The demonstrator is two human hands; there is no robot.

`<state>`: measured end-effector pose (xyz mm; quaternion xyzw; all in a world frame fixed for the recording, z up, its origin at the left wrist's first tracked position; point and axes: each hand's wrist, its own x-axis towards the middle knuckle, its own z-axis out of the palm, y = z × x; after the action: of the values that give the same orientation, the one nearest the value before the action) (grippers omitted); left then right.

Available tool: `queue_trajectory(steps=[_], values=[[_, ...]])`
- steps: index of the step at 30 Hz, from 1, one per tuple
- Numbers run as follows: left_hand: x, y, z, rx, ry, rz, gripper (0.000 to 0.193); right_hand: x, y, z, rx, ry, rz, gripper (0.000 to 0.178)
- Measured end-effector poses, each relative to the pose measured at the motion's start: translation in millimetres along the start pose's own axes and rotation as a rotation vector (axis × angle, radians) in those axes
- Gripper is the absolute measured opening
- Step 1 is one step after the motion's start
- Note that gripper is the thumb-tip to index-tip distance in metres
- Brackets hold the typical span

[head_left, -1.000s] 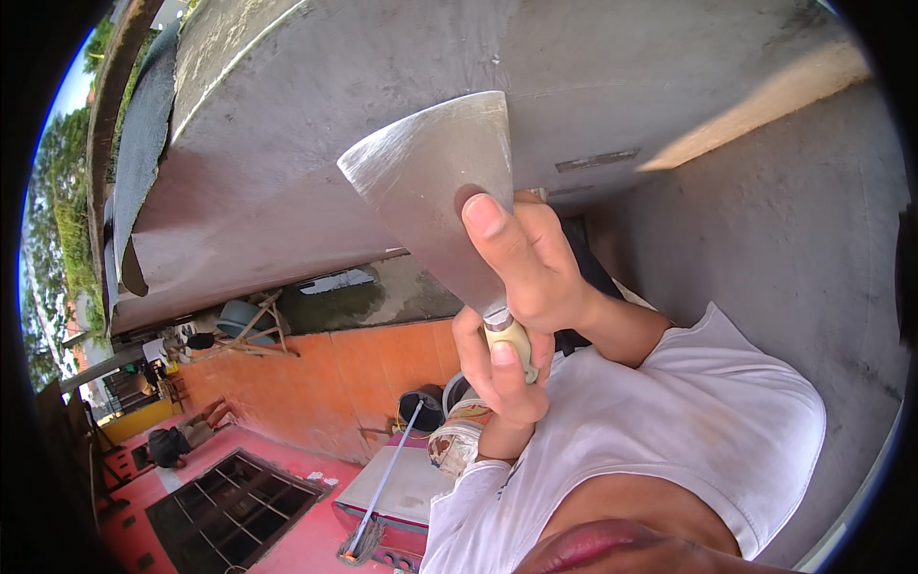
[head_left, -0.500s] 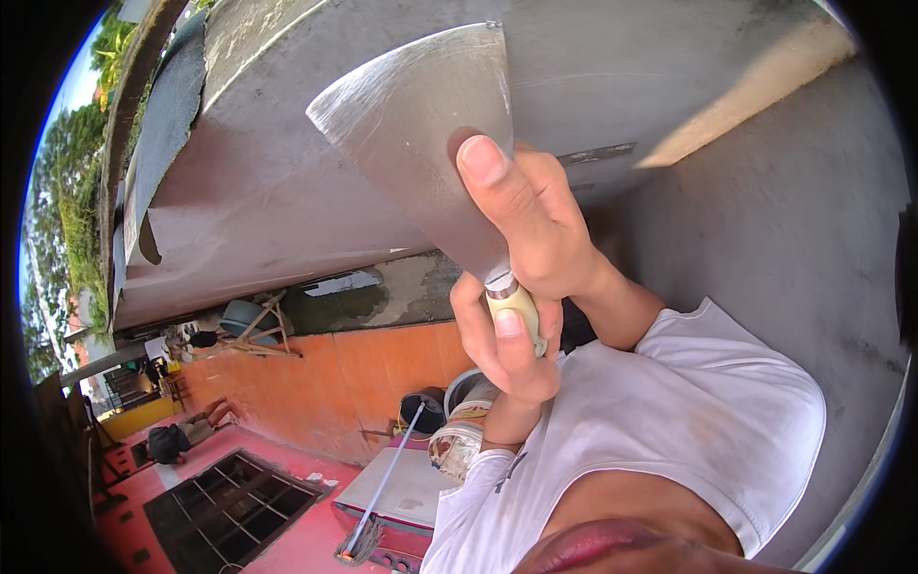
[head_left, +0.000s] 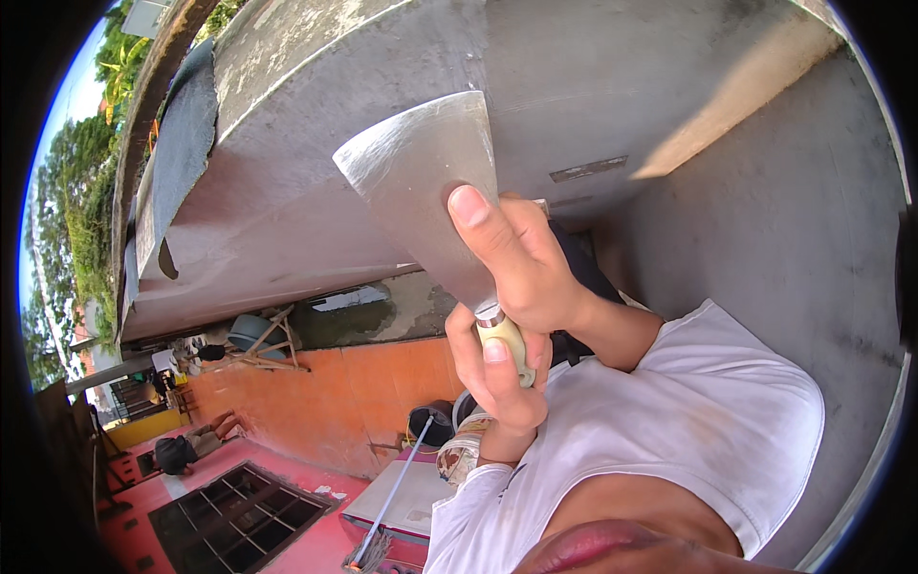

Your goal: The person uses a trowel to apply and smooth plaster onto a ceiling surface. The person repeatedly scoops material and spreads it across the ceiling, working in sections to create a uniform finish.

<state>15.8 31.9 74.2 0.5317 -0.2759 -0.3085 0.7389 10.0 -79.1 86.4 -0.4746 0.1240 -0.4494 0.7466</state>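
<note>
A putty knife (head_left: 421, 187) with a broad, scuffed metal blade and a cream handle is held up before my chest. Its wide edge points up and to the left. My left hand (head_left: 512, 407) is wrapped round the handle, its thumb lying along the front. Just above, my right hand (head_left: 535, 273) grips the lower blade, thumb pressed flat on its face. The right hand's other fingers are mostly hidden behind the metal. Both hands are closed on this one tool.
Smooth grey concrete surfaces (head_left: 755, 258) surround me above and to the right. A dark sheet (head_left: 186, 139) hangs at upper left. Lower left are an orange surface (head_left: 354, 383), a mop (head_left: 406, 478), a dark bucket (head_left: 432, 421), a barred window (head_left: 239, 517) and another person (head_left: 182, 452).
Both hands and the putty knife have come lower in the picture and slightly left, with the same grip. The background has shifted a little downward too.
</note>
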Motion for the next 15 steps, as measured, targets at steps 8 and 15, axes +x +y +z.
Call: queue_trajectory(steps=[8, 15], values=[[12, 5, 6, -0.019, 0.010, 0.006, 0.054, 11, -8, 1, 0.006, 0.009, -0.021, 0.059], [1, 0, 2, -0.071, -0.058, -0.032, 0.051, 5, -5, -9, -0.048, -0.042, 0.028, 0.058]])
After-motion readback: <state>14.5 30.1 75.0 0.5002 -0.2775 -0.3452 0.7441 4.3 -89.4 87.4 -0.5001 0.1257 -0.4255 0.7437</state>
